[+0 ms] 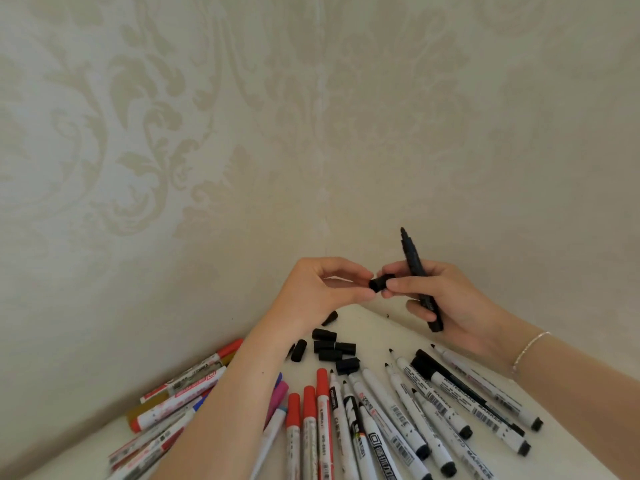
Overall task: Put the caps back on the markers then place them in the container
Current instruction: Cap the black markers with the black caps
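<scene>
My right hand (pixel 446 296) grips an uncapped black marker (pixel 415 268) that points tip up, its lower end sticking out below my fingers. A black cap (pixel 380 283) sits between both hands: my left hand (pixel 322 289) pinches one end, and my right thumb and forefinger pinch the other. Several loose black caps (pixel 329 348) lie on the white table (pixel 381 327) just below my hands. Uncapped black markers (pixel 415 410) with white barrels fan out in front of me. No container is in view.
Red-capped markers (pixel 310 424) lie at the bottom centre. More capped markers (pixel 176 393) in red, gold, blue and pink are piled at the left, partly under my left forearm. Patterned beige walls (pixel 242 133) meet in a corner right behind the table.
</scene>
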{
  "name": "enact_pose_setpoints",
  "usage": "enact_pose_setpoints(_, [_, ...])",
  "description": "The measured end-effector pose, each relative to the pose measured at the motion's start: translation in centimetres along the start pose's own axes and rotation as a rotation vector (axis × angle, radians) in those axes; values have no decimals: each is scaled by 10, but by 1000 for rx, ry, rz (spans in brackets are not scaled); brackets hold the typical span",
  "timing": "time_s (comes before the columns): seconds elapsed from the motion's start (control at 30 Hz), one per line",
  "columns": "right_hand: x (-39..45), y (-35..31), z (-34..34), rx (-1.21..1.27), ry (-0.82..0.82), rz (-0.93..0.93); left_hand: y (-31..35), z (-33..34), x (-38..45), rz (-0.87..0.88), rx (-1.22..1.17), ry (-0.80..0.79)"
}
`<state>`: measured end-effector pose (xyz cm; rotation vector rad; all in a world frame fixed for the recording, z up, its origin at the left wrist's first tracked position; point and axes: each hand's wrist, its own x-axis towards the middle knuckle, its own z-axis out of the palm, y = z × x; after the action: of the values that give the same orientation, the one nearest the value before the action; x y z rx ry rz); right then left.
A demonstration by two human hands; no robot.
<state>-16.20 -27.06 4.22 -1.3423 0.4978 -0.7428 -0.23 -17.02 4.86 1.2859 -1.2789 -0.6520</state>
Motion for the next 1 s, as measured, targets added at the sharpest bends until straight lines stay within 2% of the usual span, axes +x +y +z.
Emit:
enact_pose_setpoints(0.2, [-3, -8, 10, 71, -30, -53, 2, -3, 1, 42, -59, 14])
enact_pose_setpoints(0.43, [1, -6, 19, 72, 31, 69, -6, -9, 2, 19, -2, 83])
enact_pose_setpoints(0.5, [6, -2, 16, -54, 64, 114, -12, -13, 3, -73, 103, 30])
enact_pose_setpoints(0.6, [12, 9, 13, -406, 137, 166, -33, -18, 5, -256, 577, -124])
enact_pose_setpoints(0.67, [17, 20, 14, -654, 114, 207, -43, -15, 3, -316, 743, -252])
enact_pose_setpoints(0.77, [25, 37, 17, -894, 56, 248, -50, -8, 2, -323, 830, -376])
enact_pose_setpoints(1.0, [34, 51, 20, -1115, 18, 301, -54, -14, 4, -351, 852, -375])
